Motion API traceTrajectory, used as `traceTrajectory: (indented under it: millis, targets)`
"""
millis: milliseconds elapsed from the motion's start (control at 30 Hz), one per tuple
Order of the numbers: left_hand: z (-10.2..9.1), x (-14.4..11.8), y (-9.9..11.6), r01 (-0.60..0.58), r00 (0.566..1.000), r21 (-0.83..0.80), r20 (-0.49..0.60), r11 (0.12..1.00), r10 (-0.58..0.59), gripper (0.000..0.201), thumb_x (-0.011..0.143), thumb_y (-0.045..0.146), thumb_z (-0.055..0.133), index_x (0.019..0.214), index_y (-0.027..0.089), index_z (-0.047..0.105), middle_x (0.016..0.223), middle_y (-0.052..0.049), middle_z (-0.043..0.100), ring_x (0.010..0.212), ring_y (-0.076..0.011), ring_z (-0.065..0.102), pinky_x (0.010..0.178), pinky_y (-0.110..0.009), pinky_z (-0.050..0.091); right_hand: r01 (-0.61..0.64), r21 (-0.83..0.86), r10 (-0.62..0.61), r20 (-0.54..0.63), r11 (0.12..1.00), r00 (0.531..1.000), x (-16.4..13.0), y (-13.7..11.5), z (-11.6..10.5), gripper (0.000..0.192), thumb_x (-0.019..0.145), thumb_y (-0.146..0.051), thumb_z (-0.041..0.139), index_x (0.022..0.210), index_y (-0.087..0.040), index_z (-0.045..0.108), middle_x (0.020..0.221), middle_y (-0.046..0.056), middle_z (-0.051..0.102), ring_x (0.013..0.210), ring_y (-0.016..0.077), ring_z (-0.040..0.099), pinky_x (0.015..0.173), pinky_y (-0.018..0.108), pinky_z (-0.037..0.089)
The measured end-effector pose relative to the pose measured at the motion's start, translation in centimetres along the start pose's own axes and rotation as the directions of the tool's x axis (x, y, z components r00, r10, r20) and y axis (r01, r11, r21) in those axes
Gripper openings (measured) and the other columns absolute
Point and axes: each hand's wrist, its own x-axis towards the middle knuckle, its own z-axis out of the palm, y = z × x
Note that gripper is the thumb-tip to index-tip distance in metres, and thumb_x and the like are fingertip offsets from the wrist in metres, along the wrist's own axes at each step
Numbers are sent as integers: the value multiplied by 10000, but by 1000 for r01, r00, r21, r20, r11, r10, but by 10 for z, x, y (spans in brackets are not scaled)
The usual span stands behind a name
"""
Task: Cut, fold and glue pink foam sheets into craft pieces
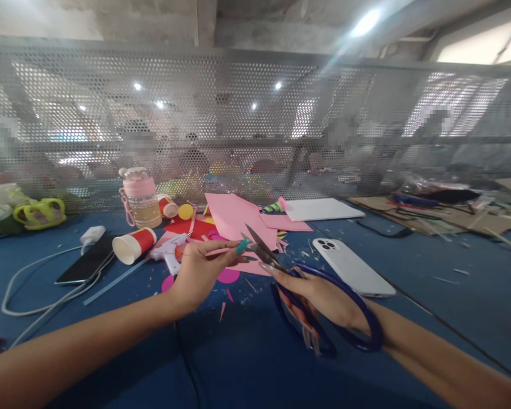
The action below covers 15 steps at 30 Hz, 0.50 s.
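My right hand (pixel 313 292) is closed around the large dark-blue handles of a pair of scissors (pixel 266 250). The blades point up and left, slightly apart, with their tips close to my left fingertips. My left hand (pixel 202 267) is pinched shut, a teal nail showing on the thumb. Pink shows between and behind these fingers, but whatever they pinch cannot be made out. Pink paper sheets (pixel 234 213) lie just beyond both hands, over red paper (pixel 191 228). Beside my left wrist rests a white glue gun (pixel 169 251) with a clear glue stick (pixel 117 280) at its back.
A red-and-white paper cup (pixel 142 244) lies tipped beside a black phone (pixel 87 262) and white cable. Behind stands a pink-lidded bottle (pixel 140 199). A white phone (pixel 351 267) is right of the scissors. Cardboard (pixel 430 218) lies far right; a perforated metal screen (pixel 247 125) borders the table.
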Motion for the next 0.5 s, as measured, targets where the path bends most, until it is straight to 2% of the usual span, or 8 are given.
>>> traceTrajectory:
  millis: [100,167,333,433,500]
  targets:
    - [-2,3,1,-34,999,63,-14,997,35,134,632,228,659,735,150,695,671,-38,699,628,-152,656,654,-268,551,-20,13,20,23,1000,1000,1,0,3,518,727,-616,427,460,-172,413,286,-52,395,227,50,366,257,153,311]
    - [-2,5,2,-33,999,95,-23,995,36,113,641,215,652,723,150,691,682,-39,699,622,-146,654,647,-264,552,7,17,-8,26,1000,1000,6,0,5,529,732,-623,410,449,-176,397,284,-56,377,222,46,342,251,159,294]
    - [-6,11,5,7,999,143,-37,990,-2,113,629,190,654,727,140,679,636,-42,690,641,-154,655,652,-264,545,206,31,-200,-148,978,969,27,-5,0,508,742,-575,438,445,-185,305,273,-97,251,220,12,238,258,137,206]
    - [-12,18,6,8,997,153,-79,988,4,120,633,204,651,731,139,671,638,-35,683,625,-137,647,652,-250,539,196,135,-191,-44,971,981,32,-7,-7,490,772,-546,400,450,-191,296,268,-95,290,204,18,264,264,137,209]
    - [-17,24,5,-6,997,135,-76,991,17,124,635,236,651,708,136,659,635,-29,671,579,-120,631,614,-236,535,155,193,-166,44,969,985,31,-6,-9,493,790,-527,372,437,-194,290,266,-70,355,211,37,340,263,136,214]
